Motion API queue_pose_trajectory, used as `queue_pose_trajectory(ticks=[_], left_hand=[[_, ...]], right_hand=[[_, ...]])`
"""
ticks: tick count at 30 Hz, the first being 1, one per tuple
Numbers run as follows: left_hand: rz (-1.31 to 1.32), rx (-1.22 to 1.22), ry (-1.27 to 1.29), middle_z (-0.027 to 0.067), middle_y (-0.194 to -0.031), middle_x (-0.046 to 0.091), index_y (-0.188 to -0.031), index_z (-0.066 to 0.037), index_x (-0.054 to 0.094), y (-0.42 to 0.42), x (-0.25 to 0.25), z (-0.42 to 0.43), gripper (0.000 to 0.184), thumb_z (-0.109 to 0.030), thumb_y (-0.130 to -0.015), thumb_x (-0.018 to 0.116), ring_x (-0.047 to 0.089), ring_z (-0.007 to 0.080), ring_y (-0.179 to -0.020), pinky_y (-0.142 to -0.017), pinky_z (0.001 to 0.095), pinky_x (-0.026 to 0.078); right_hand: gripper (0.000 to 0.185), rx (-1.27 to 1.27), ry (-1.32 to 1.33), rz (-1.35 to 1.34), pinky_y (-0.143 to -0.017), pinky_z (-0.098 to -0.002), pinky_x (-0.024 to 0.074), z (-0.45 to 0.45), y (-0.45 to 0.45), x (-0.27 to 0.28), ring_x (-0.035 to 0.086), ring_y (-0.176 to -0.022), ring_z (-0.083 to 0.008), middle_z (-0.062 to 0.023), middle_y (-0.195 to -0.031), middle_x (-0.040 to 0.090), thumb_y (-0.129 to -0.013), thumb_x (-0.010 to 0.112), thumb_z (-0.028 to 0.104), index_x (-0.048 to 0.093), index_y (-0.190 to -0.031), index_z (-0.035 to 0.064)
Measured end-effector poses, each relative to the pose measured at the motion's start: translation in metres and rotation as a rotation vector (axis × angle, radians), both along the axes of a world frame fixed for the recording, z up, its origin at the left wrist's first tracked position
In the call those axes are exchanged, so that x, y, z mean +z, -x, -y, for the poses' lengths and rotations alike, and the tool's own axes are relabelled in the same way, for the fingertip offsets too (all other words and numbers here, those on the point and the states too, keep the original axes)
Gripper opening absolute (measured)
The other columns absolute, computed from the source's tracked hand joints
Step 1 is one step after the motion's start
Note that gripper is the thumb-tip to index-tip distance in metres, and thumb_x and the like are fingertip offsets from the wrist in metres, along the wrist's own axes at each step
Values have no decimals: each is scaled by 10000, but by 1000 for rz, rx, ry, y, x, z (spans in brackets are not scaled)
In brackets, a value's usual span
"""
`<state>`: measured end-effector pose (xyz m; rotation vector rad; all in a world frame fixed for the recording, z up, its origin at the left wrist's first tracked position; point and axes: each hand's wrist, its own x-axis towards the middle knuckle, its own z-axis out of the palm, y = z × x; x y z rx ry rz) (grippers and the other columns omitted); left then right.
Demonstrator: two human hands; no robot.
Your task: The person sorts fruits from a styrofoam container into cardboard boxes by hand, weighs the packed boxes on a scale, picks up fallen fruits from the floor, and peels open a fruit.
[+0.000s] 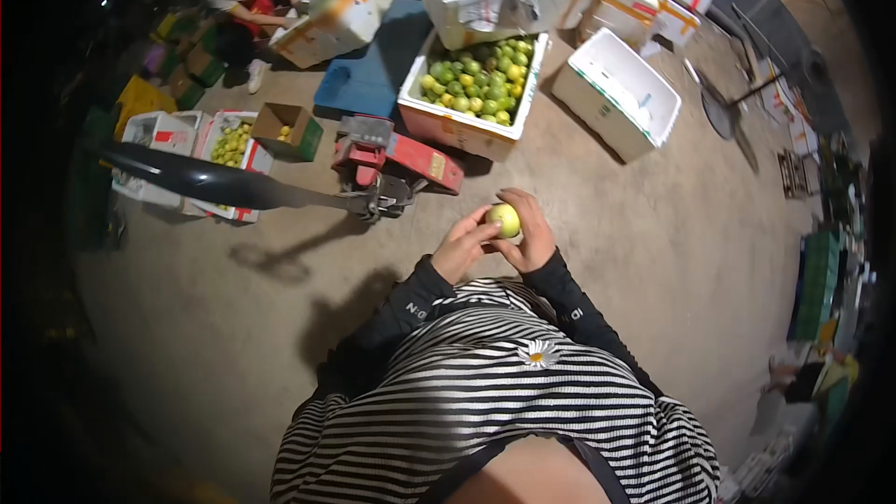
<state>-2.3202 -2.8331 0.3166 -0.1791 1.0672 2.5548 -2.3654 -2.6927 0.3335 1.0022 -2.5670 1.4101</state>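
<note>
A round yellow-green fruit (pixel 504 220), its exact kind unclear, is held up in front of my body between both hands. My left hand (pixel 462 245) has its fingers closed against the fruit's left side and front. On the other side, my right hand (pixel 532 233) curls round it, with the thumb below and the fingers at the top right. Past my hands stands a white foam box (pixel 467 135) filled with green and yellow fruits (pixel 478 82). Another white foam box (pixel 504 5) rests tilted across its far edge, with something blue inside.
A red pallet jack (pixel 411 159) with a long dark handle (pixel 215 179) stands ahead left, near a blue pallet (pixel 359 84). Fruit boxes, including a cardboard box (pixel 287 133), sit at left. A foam box (pixel 616 98) lies right. Another person (pixel 257 5) handles a box (pixel 341 19).
</note>
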Motion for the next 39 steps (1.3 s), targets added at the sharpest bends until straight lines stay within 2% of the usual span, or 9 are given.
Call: queue_pose_trajectory(ticks=[5,8,14,17,23,26,30,36,39], left_hand=[[-68,32,-76,85,-1058,466,-1202,18,335,-2,-8,1,462,-162,-811,503,490,137,-967,-805,260,412],[-73,94,32,78,-1049,468,-1200,21,337,-6,-5,-3,491,-111,-773,538,481,142,-980,-815,258,403],[-429,247,465,94,-1116,419,-1179,8,355,-3,9,-13,552,54,-681,589,450,156,-1031,-858,287,390],[-473,370,471,106,-1134,397,-1166,12,360,-5,14,-23,580,65,-648,618,457,175,-1027,-876,294,385],[-611,291,763,107,-1129,395,-1159,10,346,-5,10,-21,591,42,-644,635,454,179,-1032,-872,290,385],[-493,189,713,103,-1127,394,-1144,14,367,-6,7,-18,558,19,-656,638,455,174,-1027,-872,288,385],[-593,269,983,110,-1038,464,-1082,-21,480,-6,19,-15,434,-57,-678,634,508,206,-961,-766,302,447],[-452,-126,873,74,-1061,440,-1100,-19,490,-3,22,0,423,-40,-699,623,490,167,-992,-780,274,460],[-474,-162,886,77,-1026,457,-1076,0,493,-6,13,0,398,-49,-701,619,537,164,-910,-772,269,465]], right_hand=[[544,-2,22,41,-774,-336,434,4,-6,2,493,-964,-337,-165,-1097,453,-618,651,108,433,-1111,37],[569,-1,24,58,-787,-339,431,1,-10,3,490,-978,-336,-174,-1110,446,-630,645,107,409,-1142,34],[643,-63,105,20,-802,-343,423,-3,-12,-5,484,-999,-336,-195,-1111,447,-631,634,115,354,-1201,13],[684,-95,91,90,-794,-341,428,-5,-16,-2,497,-990,-331,-192,-1098,464,-620,669,181,356,-1202,6],[704,-153,61,-14,-728,-321,460,-9,-18,1,568,-871,-309,-171,-989,543,-621,715,308,396,-1174,11],[603,-180,36,-48,-662,-322,470,-11,-19,-1,583,-808,-299,-158,-919,562,-617,715,333,476,-1071,15],[451,-200,-66,43,-572,-342,457,-15,-17,-5,578,-699,-306,-149,-788,571,-625,692,347,532,-908,34],[380,-70,-305,107,-509,-378,440,-28,-17,-10,562,-600,-321,-140,-646,564,-648,636,389,549,-795,50],[392,17,-420,87,-494,-384,440,-31,-16,-15,564,-572,-320,-142,-603,561,-654,615,420,568,-778,51]])
